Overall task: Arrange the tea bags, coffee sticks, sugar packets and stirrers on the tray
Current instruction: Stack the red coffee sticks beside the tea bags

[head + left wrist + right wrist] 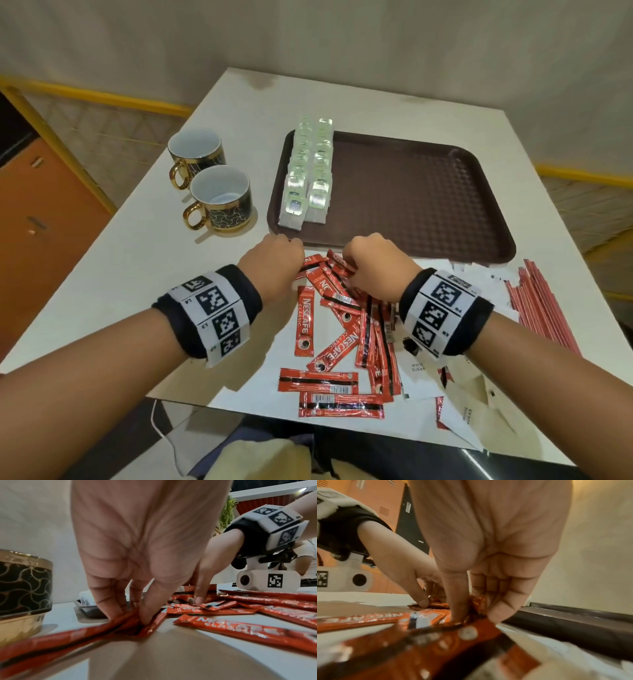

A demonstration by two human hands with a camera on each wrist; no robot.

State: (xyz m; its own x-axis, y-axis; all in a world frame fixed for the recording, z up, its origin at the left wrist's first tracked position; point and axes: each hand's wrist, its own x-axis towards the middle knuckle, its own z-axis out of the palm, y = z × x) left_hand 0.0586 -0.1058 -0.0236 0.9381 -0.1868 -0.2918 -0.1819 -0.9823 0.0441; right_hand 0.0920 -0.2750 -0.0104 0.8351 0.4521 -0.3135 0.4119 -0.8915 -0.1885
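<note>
A brown tray (428,192) lies on the white table, with two rows of green tea bags (310,171) along its left side. Several red coffee sticks (342,329) lie scattered in front of it. My left hand (274,263) pinches the ends of a few coffee sticks (130,623) at the pile's far left edge. My right hand (373,263) pinches other coffee sticks (471,620) just right of it, near the tray's front rim (573,623). White sugar packets (466,407) lie at the right, and red stirrers (537,298) beyond them.
Two black and gold cups (219,198) stand left of the tray, one showing close by in the left wrist view (24,588). The table's near edge (239,407) runs just below the coffee sticks. An orange cabinet (41,219) stands at the left.
</note>
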